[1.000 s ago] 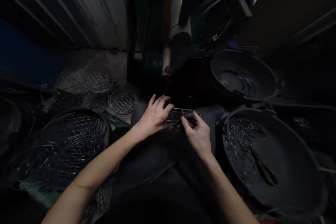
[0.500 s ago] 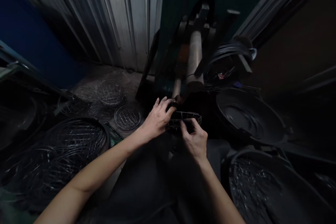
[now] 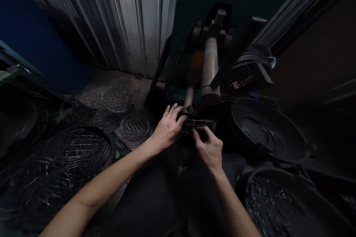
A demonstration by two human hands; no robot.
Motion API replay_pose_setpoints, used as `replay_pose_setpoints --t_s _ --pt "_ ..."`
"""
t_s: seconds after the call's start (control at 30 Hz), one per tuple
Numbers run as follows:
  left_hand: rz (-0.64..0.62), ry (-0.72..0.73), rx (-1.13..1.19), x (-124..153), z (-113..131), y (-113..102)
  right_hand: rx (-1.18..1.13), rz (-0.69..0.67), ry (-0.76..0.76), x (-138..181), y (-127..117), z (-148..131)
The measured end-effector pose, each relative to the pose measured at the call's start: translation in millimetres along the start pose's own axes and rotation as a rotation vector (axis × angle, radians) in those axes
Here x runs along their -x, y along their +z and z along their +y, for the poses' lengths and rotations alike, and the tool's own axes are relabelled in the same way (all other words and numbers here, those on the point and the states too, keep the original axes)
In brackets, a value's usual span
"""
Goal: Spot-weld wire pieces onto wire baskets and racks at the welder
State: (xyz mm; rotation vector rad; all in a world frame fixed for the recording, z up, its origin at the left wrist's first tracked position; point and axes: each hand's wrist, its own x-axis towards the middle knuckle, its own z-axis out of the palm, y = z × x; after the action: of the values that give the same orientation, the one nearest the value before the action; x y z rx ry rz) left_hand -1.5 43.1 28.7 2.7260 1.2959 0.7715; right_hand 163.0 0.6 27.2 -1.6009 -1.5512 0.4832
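Observation:
A small round wire basket (image 3: 205, 123) is held edge-on beneath the machine's arms. My left hand (image 3: 168, 126) is closed at its left end, thumb against the wire and fingers up beside the lower electrode arm (image 3: 189, 96). From the right, my right hand (image 3: 209, 147) pinches the near side of the basket between thumb and bent forefinger. Whether the basket touches the electrode tip is hidden by my left fingers. Above it, the thick upper metal cylinder (image 3: 210, 68) of the green machine (image 3: 189, 18) points down toward me.
Round wire grids (image 3: 135, 126) lie on the floor at left, beside a heaped tub of wire grids (image 3: 111, 140). At right stand a black basin (image 3: 292, 133) with wire rings and a tub (image 3: 250, 189) of small metal pieces. A corrugated metal wall (image 3: 139, 18) rises behind.
The view has tilted slightly, so the machine sits lower and further right. Both hands keep their hold on the wire basket with hardly any movement.

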Motion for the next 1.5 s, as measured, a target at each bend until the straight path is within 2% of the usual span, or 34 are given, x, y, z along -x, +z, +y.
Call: replay_pose_setpoints --t_s 0.53,1.27,1.5 --pt "0.026 -0.007 0.017 -4.3 -3.4 4.6 -0.043 -0.051 -0.007 -4.8 1.8 5.5" --pt "0.080 0.006 -0.023 -11.7 -12.1 8.7 -0.093 -0.004 -0.054 -13.5 13.2 14.3" --pt "0.072 0.019 -0.047 -13.0 -16.1 12.4 -0.188 0.002 -0.066 -12.6 18.2 16.4"
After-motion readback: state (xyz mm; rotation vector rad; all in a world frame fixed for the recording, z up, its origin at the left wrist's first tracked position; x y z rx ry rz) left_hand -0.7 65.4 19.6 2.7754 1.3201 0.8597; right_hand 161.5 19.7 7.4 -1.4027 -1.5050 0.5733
